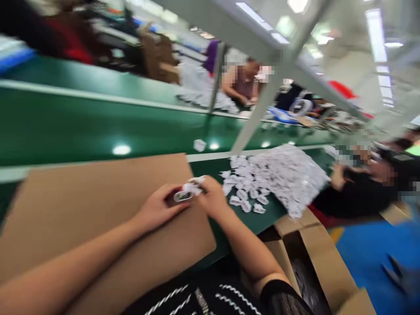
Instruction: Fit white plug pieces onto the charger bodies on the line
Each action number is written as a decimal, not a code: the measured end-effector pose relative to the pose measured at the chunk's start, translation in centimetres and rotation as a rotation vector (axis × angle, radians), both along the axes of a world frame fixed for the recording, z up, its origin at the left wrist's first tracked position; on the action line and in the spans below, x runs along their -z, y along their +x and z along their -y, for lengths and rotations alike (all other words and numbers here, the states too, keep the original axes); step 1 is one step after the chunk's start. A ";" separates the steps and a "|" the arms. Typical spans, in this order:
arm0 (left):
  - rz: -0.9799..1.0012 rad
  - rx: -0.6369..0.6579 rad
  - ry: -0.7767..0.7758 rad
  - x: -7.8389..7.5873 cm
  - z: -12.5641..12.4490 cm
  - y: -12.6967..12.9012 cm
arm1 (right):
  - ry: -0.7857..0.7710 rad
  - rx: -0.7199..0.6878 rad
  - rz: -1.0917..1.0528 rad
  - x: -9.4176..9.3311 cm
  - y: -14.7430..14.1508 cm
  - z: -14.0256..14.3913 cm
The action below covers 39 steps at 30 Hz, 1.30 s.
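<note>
Over the cardboard sheet (108, 197), my left hand (159, 205) is closed on a small oval part with a white rim (183, 196); something darker shows inside the rim. My right hand (211, 197) meets it from the right, its fingers pinching a small white plastic piece (197, 181) against or just above that part. Blur hides whether the two pieces are joined. To the right of my right hand lies a loose heap of similar white plastic pieces (244, 183) on the green bench, spilling from beside a clear plastic bag (292, 179) full of them.
An open cardboard box (324, 258) stands below the bench edge at right. Behind the sheet runs a green conveyor belt (82, 131) carrying one white piece (199, 145). A slanted pale post (256, 113) rises beyond. One co-worker (241, 83) sits across, another (357, 188) at right.
</note>
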<state>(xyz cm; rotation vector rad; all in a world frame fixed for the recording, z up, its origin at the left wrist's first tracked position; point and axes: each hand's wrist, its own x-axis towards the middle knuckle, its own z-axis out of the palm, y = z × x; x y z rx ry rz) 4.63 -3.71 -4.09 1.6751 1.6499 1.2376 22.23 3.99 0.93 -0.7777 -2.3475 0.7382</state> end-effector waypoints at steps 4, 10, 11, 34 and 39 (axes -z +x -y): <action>0.157 -0.007 -0.006 0.6 2.5 -1.1 | -0.075 -0.093 -0.094 -0.2 -0.3 -1.3; 0.242 0.016 0.021 0.3 1.4 -1.1 | 0.160 -0.153 0.088 -0.5 -0.5 -0.1; 0.249 0.021 0.028 0.3 1.5 -1.1 | 0.215 -0.150 0.115 -0.5 -0.7 0.0; 0.266 0.044 0.040 0.1 1.7 -1.3 | 0.521 -0.132 0.265 -1.6 -1.6 0.2; 0.260 0.040 0.047 0.0 1.8 -1.3 | 0.614 -0.106 0.333 -1.8 -1.9 0.5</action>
